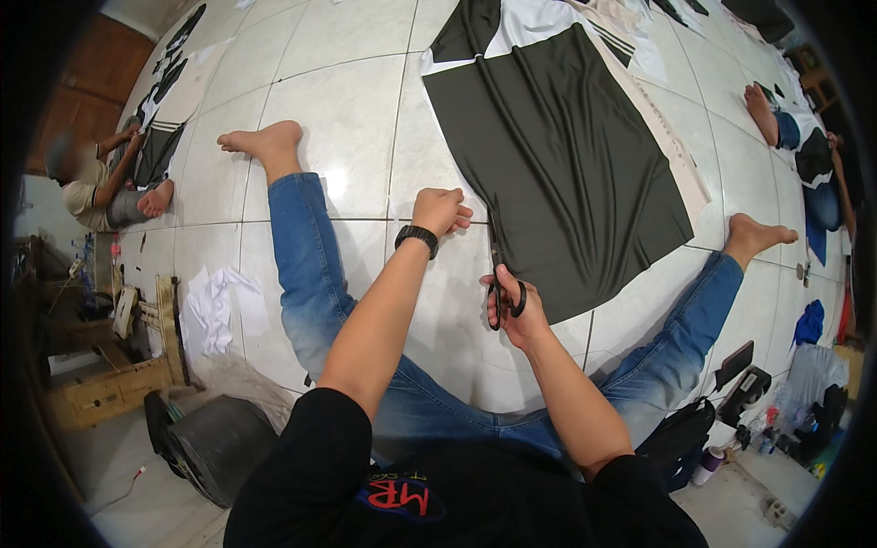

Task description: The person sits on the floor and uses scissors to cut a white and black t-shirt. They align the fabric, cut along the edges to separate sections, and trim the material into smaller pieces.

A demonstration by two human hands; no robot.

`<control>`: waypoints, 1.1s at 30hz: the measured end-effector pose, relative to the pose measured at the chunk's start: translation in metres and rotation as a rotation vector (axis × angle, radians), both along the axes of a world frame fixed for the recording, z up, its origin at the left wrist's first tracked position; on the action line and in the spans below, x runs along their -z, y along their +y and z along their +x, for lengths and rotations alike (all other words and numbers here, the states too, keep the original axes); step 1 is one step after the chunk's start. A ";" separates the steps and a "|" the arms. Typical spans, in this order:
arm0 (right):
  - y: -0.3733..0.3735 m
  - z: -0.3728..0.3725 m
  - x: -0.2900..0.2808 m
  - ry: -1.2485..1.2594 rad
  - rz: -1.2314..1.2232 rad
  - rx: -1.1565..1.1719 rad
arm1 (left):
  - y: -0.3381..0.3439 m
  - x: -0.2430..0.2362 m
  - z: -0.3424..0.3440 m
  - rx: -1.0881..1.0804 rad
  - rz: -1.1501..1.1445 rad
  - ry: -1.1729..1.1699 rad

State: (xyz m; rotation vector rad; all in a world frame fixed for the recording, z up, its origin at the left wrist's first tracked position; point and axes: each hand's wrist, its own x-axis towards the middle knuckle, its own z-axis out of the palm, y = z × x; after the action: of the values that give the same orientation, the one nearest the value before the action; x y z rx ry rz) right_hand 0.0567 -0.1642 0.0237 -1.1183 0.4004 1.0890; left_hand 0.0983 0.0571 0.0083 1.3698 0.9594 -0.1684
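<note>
A dark olive-black piece of fabric [557, 173] lies spread on the tiled floor between my legs, with soft folds and a white part at its far end. My right hand [525, 315] grips a pair of black-handled scissors [495, 305], fingers through the loops. The blades point away from me along the fabric's left edge. My left hand [440, 212], with a black watch [417, 239] on the wrist, is just left of that edge. Its fingers are curled together; what they hold, if anything, cannot be made out.
Paper-like pale sheeting [678, 151] shows beneath the fabric's right side. White cloth [215, 310] lies left of my leg. A dark round container [215, 447] stands at lower left. One person [100, 183] sits at far left with cloth; another [813, 173] sits at far right.
</note>
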 end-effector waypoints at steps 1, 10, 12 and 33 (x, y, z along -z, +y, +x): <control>0.002 0.001 -0.001 -0.028 -0.020 -0.036 | -0.001 0.000 -0.004 -0.010 0.012 -0.001; 0.006 0.008 -0.007 -0.057 -0.050 -0.116 | 0.000 0.004 -0.003 0.015 0.002 0.003; 0.003 0.009 -0.009 -0.027 -0.072 -0.135 | 0.002 0.007 0.002 -0.009 0.060 -0.025; 0.026 0.034 -0.005 -0.182 -0.210 -0.230 | 0.020 0.024 0.002 0.038 0.064 -0.074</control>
State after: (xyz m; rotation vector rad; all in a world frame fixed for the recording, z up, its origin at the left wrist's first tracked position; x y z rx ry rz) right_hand 0.0903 -0.1387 0.0284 -1.4657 0.2500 1.1513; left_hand 0.1001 0.0773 -0.0153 1.4437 0.8842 -0.1158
